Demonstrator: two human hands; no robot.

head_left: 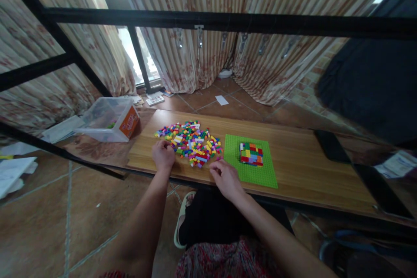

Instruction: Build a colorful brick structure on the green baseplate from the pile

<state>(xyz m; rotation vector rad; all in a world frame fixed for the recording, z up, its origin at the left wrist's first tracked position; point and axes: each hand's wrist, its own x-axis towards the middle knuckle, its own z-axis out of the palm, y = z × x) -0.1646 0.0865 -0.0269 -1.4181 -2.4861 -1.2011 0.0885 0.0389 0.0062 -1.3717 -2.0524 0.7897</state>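
Note:
A loose pile of small coloured toy building bricks (pixel 192 141) is spread over the wooden board. My left hand (pixel 163 155) rests at the pile's left edge with its fingers curled; whatever they hold, if anything, is hidden. My right hand (pixel 225 177) is between the pile and a green baseplate (pixel 233 147), thumb and fingers pinched together. I cannot make out what is in that pinch. On the baseplate stands a block of joined bricks (pixel 251 154) in red, yellow, green, blue and orange, apart from both hands.
A clear plastic box (pixel 109 115) with an orange label stands left of the board (pixel 302 169). Two dark flat objects, a nearer one (pixel 379 189) and a farther one (pixel 331 145), lie at the right. A black metal bar (pixel 208 19) crosses above, before striped curtains (pixel 195 56).

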